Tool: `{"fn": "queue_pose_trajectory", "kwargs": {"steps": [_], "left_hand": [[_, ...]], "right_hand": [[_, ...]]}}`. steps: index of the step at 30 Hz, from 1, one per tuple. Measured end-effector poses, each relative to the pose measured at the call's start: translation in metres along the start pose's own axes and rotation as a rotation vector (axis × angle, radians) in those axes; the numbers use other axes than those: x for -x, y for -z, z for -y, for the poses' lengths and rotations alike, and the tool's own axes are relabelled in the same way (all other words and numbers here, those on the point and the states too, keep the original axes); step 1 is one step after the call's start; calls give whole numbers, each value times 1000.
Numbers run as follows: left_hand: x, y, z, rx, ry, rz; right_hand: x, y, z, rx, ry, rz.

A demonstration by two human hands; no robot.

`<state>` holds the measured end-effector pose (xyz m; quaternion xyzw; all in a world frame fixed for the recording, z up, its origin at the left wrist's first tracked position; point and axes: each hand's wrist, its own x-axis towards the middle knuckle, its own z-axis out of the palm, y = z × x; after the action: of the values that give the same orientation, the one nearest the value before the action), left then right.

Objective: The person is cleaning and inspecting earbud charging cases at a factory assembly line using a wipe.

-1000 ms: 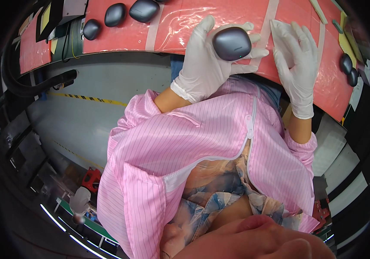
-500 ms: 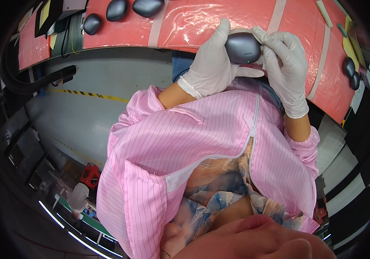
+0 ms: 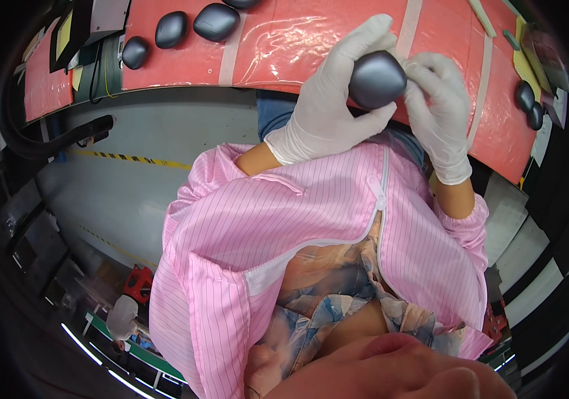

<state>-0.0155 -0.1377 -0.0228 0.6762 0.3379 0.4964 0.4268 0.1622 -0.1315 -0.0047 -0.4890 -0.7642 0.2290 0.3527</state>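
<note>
A glossy, dark blue-grey earbud case (image 3: pixel 377 80), rounded and closed, is held up above the near edge of the red-covered bench. My left hand (image 3: pixel 328 100), in a white glove, grips it from the left, with fingers along its far side and the thumb at its near side. My right hand (image 3: pixel 443 110), gloved too, has curled fingers with the tips pinched against the case's right edge. What lies between those right fingertips, other than the edge, is hidden.
Several similar cases, including one dark case (image 3: pixel 217 22), lie on the red bench cover (image 3: pixel 278 50) at the far left. Two small dark pieces (image 3: pixel 524 96) sit at the right end. A black hose (image 3: pixel 65 136) curves in at left, beside a grey floor (image 3: pixel 158 123).
The case has been turned in my hands; its green light and printed mark no longer show. My left thumb has come up against its near side. The bench has shifted slightly in view.
</note>
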Motion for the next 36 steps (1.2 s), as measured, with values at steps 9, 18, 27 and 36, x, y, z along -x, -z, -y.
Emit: {"fn": "queue_pose_trajectory", "kwargs": {"steps": [9, 18, 27, 36], "left_hand": [[-5, 15, -5, 916, 477, 96], [-18, -12, -23, 477, 172, -25], [-20, -17, 1, 528, 362, 458], [-69, 30, -27, -5, 363, 713]], "right_hand": [[12, 5, 17, -433, -123, 55], [12, 19, -26, 48, -43, -116], [38, 35, -21, 82, 119, -96], [111, 125, -129, 20, -762, -968]]}}
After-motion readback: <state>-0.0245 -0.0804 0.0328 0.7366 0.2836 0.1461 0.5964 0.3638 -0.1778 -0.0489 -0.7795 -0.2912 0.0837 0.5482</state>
